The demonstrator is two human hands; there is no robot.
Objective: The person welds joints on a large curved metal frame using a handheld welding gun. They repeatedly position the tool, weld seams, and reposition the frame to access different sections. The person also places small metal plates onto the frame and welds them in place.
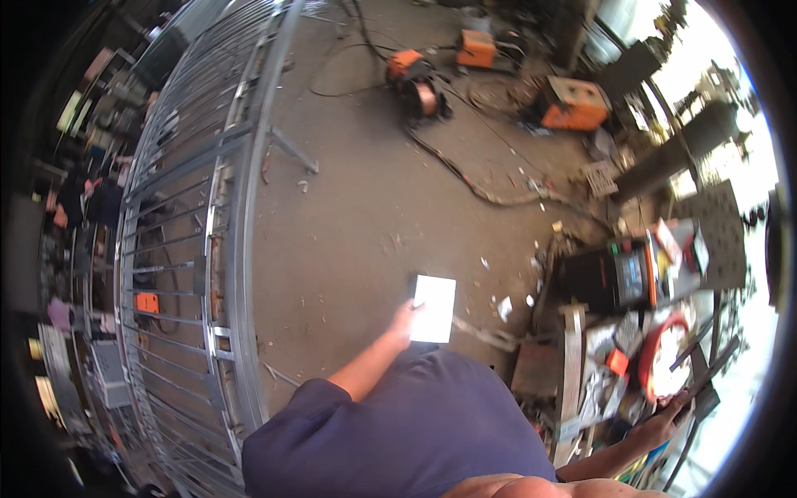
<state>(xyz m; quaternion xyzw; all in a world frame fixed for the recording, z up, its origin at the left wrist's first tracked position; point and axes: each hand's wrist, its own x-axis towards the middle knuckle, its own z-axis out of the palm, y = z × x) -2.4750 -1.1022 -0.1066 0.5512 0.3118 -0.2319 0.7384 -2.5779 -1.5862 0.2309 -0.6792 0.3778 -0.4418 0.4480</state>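
My left hand (408, 324) holds a bright white rectangular pad or sheet (434, 309) by its left side, in front of my blue shirt and above the concrete floor. The face of the pad is washed out by glare, so no detail shows. At the lower right, my right hand (675, 408) is closed around a dark, long object (707, 380), which looks like a metal bar or tool; its exact kind cannot be told. A cluttered bench with a red-rimmed round basin (646, 367) lies just left of that hand.
A long barred metal frame (244, 249) runs along the left. Orange welding equipment (573, 103), a wire spool (427, 99) and a thick cable (461, 177) occupy the upper right. A black machine (588, 280) stands right. Scraps litter the floor (348, 236).
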